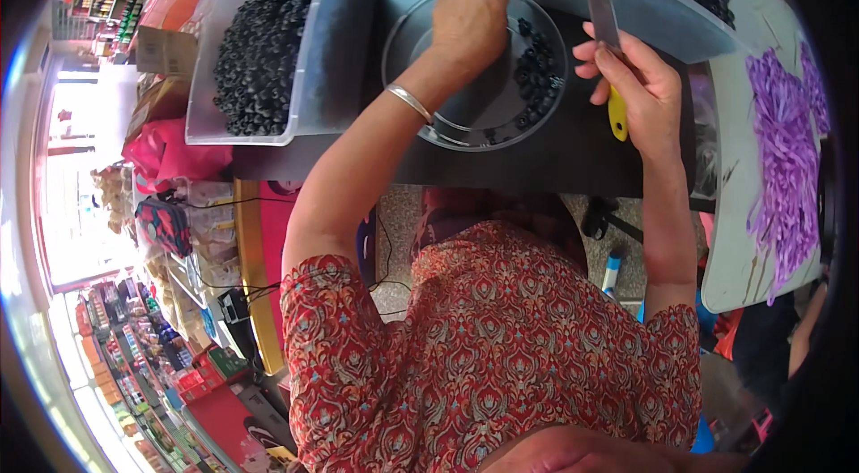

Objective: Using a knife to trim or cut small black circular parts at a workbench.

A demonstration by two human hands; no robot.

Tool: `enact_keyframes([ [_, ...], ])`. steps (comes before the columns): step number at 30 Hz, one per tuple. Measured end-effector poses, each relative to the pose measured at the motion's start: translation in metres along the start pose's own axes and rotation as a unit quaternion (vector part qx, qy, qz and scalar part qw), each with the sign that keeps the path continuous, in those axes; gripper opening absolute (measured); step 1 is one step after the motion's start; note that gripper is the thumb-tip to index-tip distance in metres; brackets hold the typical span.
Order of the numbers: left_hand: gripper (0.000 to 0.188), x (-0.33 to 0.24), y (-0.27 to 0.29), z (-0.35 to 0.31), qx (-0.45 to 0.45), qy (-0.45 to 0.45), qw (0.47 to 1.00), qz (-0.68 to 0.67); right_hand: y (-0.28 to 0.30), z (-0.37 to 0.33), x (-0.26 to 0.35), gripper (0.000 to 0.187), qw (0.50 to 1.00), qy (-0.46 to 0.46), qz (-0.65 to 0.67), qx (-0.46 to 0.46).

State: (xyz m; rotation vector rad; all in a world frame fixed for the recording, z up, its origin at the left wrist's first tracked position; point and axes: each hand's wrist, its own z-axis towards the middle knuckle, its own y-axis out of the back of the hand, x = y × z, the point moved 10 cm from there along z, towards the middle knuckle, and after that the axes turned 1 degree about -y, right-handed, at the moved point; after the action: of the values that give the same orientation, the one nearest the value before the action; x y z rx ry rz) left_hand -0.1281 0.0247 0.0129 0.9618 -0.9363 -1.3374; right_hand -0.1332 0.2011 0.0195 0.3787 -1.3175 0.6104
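My right hand [640,84] is wrapped round a knife with a yellow handle [617,115], its blade [602,12] pointing away from me. Over a round clear dish [479,147], my left hand [470,21] is closed, knuckles up; its fingertips and anything between them are hidden. Small dark round pieces [540,84], like black beads, lie along the right side of the dish. A silver bangle [410,103] circles my left wrist.
Clear plastic bins of similar dark pieces stand at the left [268,52] and far right [626,17]. Purple strips [783,178] lie on a pale table [725,267] at the right. Stocked shelves [134,366] and a pink bag [174,151] are at the left.
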Motion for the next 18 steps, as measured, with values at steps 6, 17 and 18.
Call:
enact_keyframes([
  [6, 0.013, 0.001, 0.004, -0.01, 0.005, -0.02, 0.999, -0.037, 0.005, 0.003, -0.005, 0.03, 1.0, -0.01, -0.018, -0.019],
  [17, 0.008, -0.041, 0.009, -0.014, 0.005, -0.115, 0.991, -0.07, 0.006, 0.002, -0.008, 0.03, 0.999, -0.02, -0.022, -0.033],
  [18, 0.008, -0.043, 0.009, -0.015, 0.0, -0.121, 0.991, -0.065, 0.006, 0.002, -0.006, 0.03, 0.999, -0.011, -0.02, -0.036],
])
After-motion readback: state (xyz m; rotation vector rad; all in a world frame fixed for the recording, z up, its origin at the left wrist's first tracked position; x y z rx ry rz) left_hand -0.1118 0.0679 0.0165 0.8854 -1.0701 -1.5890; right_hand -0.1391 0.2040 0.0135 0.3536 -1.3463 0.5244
